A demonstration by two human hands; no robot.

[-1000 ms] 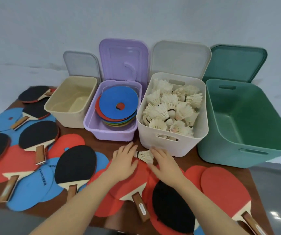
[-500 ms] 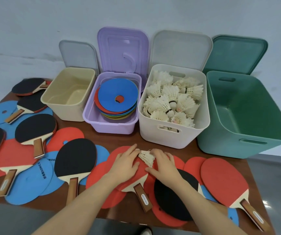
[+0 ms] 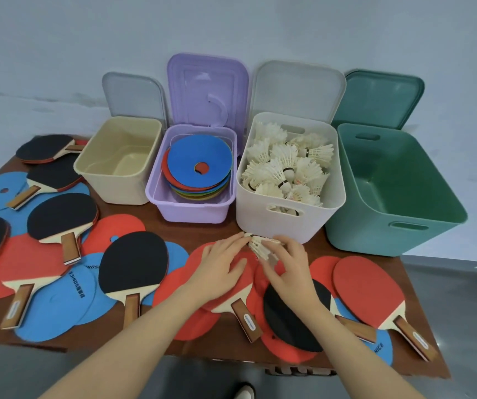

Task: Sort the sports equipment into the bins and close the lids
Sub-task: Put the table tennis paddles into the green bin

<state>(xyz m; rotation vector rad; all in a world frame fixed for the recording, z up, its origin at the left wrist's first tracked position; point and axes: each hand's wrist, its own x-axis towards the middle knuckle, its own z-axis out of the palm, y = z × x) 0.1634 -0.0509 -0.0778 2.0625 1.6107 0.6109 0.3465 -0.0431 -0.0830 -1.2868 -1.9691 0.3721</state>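
Brown table (image 3: 174, 226) against a pale blue-grey wall (image 3: 59, 38), four bins lined up with lids propped open: cream (image 3: 117, 180), purple (image 3: 194, 207) stacked with discs, white (image 3: 277, 226) full of shuttlecocks, green (image 3: 389, 234). Eight paddles are scattered among flat discs. Right hand (image 3: 294, 269) pinches a loose shuttlecock (image 3: 258, 245) in front of the white bin, and left hand (image 3: 220, 269) lies flat, fingertips touching it.

Soft even light — mild blur, wide-angle edge warping

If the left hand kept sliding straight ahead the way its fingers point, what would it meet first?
Most likely the loose shuttlecock, which lies right at the left hand's fingertips; behind it stands the white bin. Whether they already touch is unclear.
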